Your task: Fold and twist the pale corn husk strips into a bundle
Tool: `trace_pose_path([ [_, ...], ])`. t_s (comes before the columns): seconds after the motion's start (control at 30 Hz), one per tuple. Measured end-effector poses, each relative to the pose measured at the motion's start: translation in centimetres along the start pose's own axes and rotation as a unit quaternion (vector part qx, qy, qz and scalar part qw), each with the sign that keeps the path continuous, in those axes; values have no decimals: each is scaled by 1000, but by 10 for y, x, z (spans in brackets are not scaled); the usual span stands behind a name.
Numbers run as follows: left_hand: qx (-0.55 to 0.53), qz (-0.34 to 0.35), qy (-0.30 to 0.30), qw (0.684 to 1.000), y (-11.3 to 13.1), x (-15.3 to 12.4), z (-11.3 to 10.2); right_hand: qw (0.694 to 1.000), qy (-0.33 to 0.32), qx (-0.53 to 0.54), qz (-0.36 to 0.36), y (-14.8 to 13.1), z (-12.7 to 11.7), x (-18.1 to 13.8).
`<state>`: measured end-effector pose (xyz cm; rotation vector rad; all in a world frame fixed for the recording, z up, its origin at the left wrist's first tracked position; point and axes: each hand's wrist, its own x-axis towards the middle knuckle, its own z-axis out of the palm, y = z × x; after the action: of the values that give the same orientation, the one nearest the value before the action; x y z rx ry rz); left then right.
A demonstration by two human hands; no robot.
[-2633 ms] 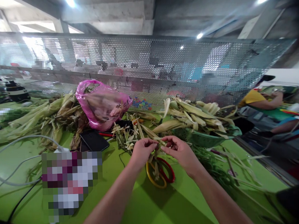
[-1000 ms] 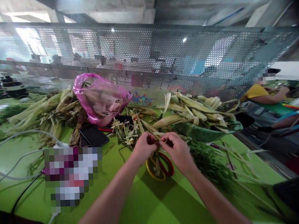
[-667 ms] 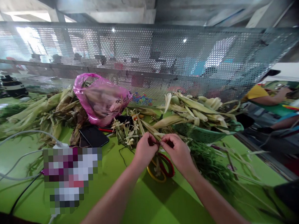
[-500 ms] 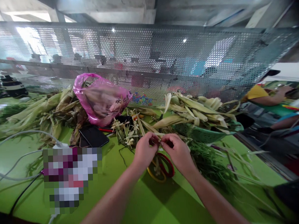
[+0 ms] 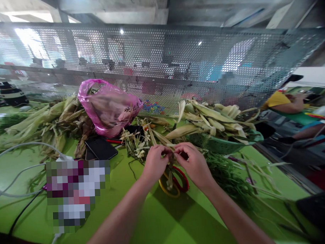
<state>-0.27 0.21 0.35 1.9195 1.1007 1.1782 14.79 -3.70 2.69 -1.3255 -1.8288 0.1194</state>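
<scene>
My left hand [image 5: 158, 161] and my right hand [image 5: 192, 162] meet over the green table, fingertips pinched close together. Between them they hold a thin strip of dried corn husk, mostly covered by the fingers. A withered scrap of husk [image 5: 170, 180] shows just below the fingertips. Under the hands lie scissors with one yellow handle [image 5: 165, 191] and one red handle [image 5: 186, 181]. Just beyond my left hand sits a small heap of cut and knotted husk pieces [image 5: 138, 146].
A green basket [image 5: 224, 144] heaped with dry corn husks [image 5: 213, 120] stands behind my right hand, feathery green stems [image 5: 228, 176] beside it. Left are a pink plastic bag [image 5: 108, 106], a dark phone [image 5: 101, 149] and cables. A perforated metal screen [image 5: 149, 47] runs behind. Another person's arm [image 5: 295, 103] shows far right.
Both hands stay pinched together at nearly the same spot, with only slight finger movement. The whole view has shifted a little.
</scene>
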Motion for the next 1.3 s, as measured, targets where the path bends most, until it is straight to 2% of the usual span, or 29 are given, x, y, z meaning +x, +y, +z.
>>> trace_pose_path([
  [0.1, -22, -6, -17, 1000, -3, 3, 0, 1000, -3, -3, 3, -2, 0, 0],
  [0.17, -70, -35, -42, 996, -3, 3, 0, 1000, -5, -1, 8, -3, 0, 0],
  [0.33, -225, -157, -102, 956, 6, -1, -6, 999, -8, 17, 29, -4, 1, 0],
  [0.5, -266, -186, -131, 937, 11, -2, -10, 997, -13, 50, 54, -2, 1, 1],
  [0.57, -251, -169, -122, 945, 9, -1, -8, 996, -12, 61, 62, -1, 2, 1],
  [0.77, -150, -61, -73, 984, 2, 0, -1, 993, -15, 85, 81, -1, 2, 2],
  [1.1, -53, 3, -48, 997, 3, 2, -4, 982, -34, 143, 119, 5, 4, 0],
  [1.3, -51, 18, -55, 997, 8, -1, -7, 979, -31, 156, 124, 4, 1, 1],
])
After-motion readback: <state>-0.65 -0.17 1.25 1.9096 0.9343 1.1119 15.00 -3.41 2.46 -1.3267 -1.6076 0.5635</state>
